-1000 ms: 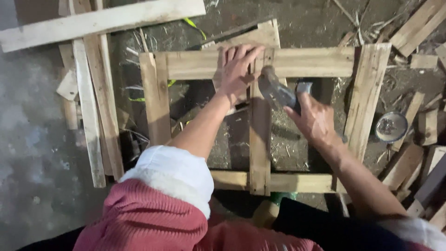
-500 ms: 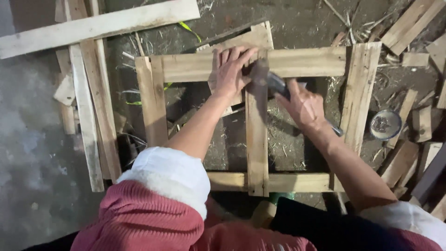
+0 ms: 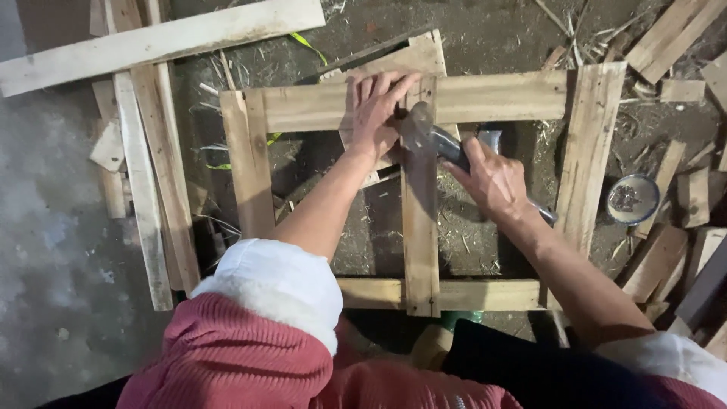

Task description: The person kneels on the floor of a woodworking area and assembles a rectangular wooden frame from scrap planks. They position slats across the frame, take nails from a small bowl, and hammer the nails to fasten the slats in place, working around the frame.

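A rough, dark earthen floor (image 3: 485, 30) strewn with straw, sawdust and wood chips serves as the work surface, giving way on the left to a patch of pale grey concrete (image 3: 45, 250). Long pale timber planks (image 3: 151, 38) lie stacked along the left edge, and short offcuts of raw wood (image 3: 681, 257) pile up on the right. Among those offcuts sits a small round metal tin (image 3: 633, 199), holding what look like dark nails, though they are too small to tell for certain.

At the centre lies a rectangular frame of unfinished pale wooden slats (image 3: 250, 167), flat on the ground, with an upright middle slat (image 3: 421, 242) running from the top rail to the bottom rail. The person's left hand (image 3: 375, 113) lies pressed on the top rail where the middle slat meets it, fingers (image 3: 382, 83) spread forward and thumb side against the slat; whether it pinches anything small beneath is hidden. The right hand (image 3: 494, 182) is clenched around the dark handle of a grey steel-headed hammer (image 3: 420, 129), whose head sits low over the joint, just beside the left hand and blurred. The handle's end juts out past the wrist toward the frame's right slat (image 3: 591, 151). Red ribbed sleeves with white cuffs (image 3: 276, 284) fill the lower foreground
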